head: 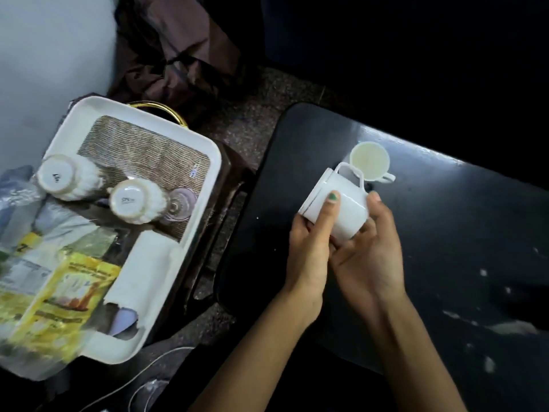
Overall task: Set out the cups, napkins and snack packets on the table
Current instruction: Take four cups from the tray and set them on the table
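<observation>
Both hands are holding a white mug (338, 203) tilted over the dark table (445, 233), its long axis slanting up-left, handle uppermost: the left hand (309, 242) is gripping the upper-left end and the right hand (365, 248) is cupping the lower-right end. A second white cup (370, 162) is standing upright just beyond it. The writing on the yellow snack packet (62, 298) in the white tray (178, 278) is too blurred to read.

Cup (55, 175) base: small dark mark, unreadable. 2nd cup (128, 200) base: same. Yellow packet (64, 295): print too blurred to read.
</observation>
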The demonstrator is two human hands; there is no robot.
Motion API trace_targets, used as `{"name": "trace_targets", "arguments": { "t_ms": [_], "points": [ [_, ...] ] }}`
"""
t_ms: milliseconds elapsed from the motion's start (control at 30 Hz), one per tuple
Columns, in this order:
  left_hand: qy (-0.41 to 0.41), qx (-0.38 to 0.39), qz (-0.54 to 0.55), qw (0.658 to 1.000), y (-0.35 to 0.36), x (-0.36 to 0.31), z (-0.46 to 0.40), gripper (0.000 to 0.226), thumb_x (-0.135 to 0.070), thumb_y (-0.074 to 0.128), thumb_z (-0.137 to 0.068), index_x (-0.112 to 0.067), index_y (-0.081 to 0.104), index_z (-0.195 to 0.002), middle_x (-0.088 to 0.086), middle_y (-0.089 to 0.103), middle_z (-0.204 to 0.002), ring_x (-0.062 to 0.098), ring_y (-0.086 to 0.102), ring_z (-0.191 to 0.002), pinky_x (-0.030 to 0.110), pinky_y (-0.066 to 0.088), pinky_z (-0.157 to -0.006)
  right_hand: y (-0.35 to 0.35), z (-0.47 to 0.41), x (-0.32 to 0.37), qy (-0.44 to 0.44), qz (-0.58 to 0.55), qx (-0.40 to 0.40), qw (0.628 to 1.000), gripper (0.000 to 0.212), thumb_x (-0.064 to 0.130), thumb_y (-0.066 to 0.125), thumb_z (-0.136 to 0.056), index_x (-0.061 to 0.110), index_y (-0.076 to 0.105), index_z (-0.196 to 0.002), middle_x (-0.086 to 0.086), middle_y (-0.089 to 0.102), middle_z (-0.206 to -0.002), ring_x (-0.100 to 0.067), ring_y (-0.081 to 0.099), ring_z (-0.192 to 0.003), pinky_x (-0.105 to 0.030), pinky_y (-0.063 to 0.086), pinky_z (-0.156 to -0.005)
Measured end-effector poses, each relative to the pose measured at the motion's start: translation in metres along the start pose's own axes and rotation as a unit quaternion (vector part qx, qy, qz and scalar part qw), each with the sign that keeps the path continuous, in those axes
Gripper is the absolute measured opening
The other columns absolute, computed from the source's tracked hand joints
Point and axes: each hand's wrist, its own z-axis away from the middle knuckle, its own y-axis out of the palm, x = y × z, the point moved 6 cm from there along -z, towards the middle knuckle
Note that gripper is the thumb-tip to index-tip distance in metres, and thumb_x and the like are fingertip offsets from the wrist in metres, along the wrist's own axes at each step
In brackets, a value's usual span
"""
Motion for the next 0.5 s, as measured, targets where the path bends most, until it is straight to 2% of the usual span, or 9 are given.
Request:
{"name": "trace_targets", "arguments": {
  "t_ms": [67,167,267,367,433,500],
  "points": [
    [0.008,0.016,0.000,1.000,0.011,0.007,0.001,0.046,-0.041,0.071,-0.078,-0.022,0.060,-0.118,0.002,0.072,-0.109,0.007,0.070,-0.094,0.016,0.053,-0.071,-0.013,0.002,0.006,0.010,-0.003,-0.001,1.000,0.054,0.045,0.044,-0.090,0.011,0.054,-0.130,-0.009,0.063,-0.115,-0.022,0.060,-0.105,-0.033,0.049,-0.089],
    [0.043,0.018,-0.026,0.999,0.021,0.011,0.004,0.052,-0.038,0.076,-0.068,-0.027,0.060,-0.117,-0.003,0.072,-0.108,0.001,0.069,-0.088,0.011,0.051,-0.063,-0.034,0.006,0.012,0.013,0.041,-0.017,0.999,0.052,0.045,0.036,-0.090,0.013,0.059,-0.124,-0.003,0.064,-0.107,-0.016,0.057,-0.094,-0.030,0.040,-0.076],
    [0.084,0.027,-0.054,0.995,0.028,0.012,0.005,0.057,-0.026,0.080,-0.067,-0.024,0.058,-0.119,-0.004,0.070,-0.111,0.002,0.068,-0.094,0.011,0.051,-0.067,-0.053,0.012,0.019,0.010,0.069,-0.033,0.997,0.049,0.039,0.038,-0.090,0.011,0.058,-0.124,-0.004,0.066,-0.111,-0.013,0.059,-0.090,-0.027,0.040,-0.068],
    [0.136,0.024,-0.118,0.983,0.032,0.014,0.009,0.064,-0.007,0.082,-0.067,-0.018,0.054,-0.123,-0.006,0.066,-0.115,-0.001,0.063,-0.101,0.011,0.049,-0.079,-0.074,0.015,0.035,-0.056,0.169,-0.087,0.980,0.038,0.023,0.046,-0.092,0.023,0.053,-0.129,-0.002,0.059,-0.132,-0.015,0.059,-0.108,-0.025,0.045,-0.075],
    [0.154,0.026,-0.152,0.976,0.034,0.017,0.011,0.068,-0.002,0.083,-0.066,-0.016,0.052,-0.124,-0.003,0.064,-0.119,0.003,0.061,-0.108,0.016,0.049,-0.089,-0.081,0.025,0.058,-0.170,0.312,-0.128,0.926,0.056,0.013,0.054,-0.090,0.037,0.036,-0.137,0.006,0.040,-0.144,-0.014,0.047,-0.125,-0.032,0.045,-0.094],
    [0.169,0.037,-0.189,0.967,0.034,0.019,0.012,0.071,-0.002,0.084,-0.064,-0.017,0.051,-0.125,-0.003,0.062,-0.123,0.009,0.058,-0.115,0.030,0.048,-0.100,-0.072,0.037,0.077,-0.292,0.490,-0.092,0.816,0.081,0.005,0.060,-0.084,0.041,0.018,-0.144,0.012,0.022,-0.152,-0.011,0.029,-0.139,-0.041,0.031,-0.113]
  ]
}}
